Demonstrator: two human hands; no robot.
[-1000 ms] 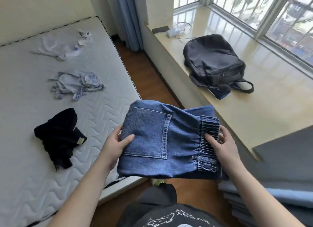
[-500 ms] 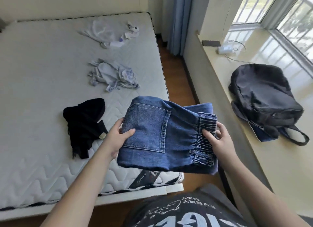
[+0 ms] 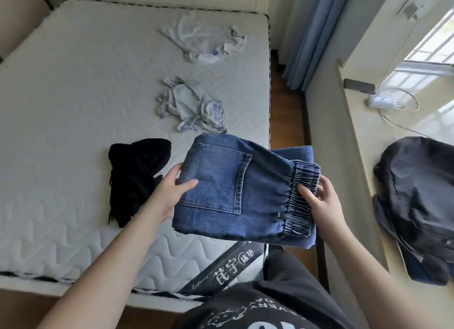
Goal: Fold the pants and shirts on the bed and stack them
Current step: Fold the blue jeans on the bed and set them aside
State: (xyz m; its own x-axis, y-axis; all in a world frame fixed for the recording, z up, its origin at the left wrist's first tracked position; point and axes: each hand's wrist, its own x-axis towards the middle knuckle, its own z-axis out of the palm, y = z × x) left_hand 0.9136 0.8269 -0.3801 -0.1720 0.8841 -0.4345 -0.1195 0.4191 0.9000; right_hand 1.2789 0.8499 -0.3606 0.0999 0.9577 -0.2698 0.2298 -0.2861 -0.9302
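Folded blue jeans (image 3: pixel 235 191) held up over the near right corner of the bed (image 3: pixel 61 112), pocket side up. L hand (image 3: pixel 169 193) grips the left edge, thumb on top w/ fingers curled under; R hand (image 3: pixel 321 206) pinches the elastic waistband. Just left on the mattress: black garment (image 3: pixel 132 174), crumpled. Further back, pale grey-blue shirt (image 3: pixel 194 107) bunched up, then white shirt (image 3: pixel 206 41) near the far edge. Dark backpack (image 3: pixel 417 206) on the window ledge (image 3: pixel 363 156) at right.

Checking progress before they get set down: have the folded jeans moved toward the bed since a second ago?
Yes. The folded jeans, once mostly beyond the mattress corner above the floor, now hang over that corner, nearer the black garment.
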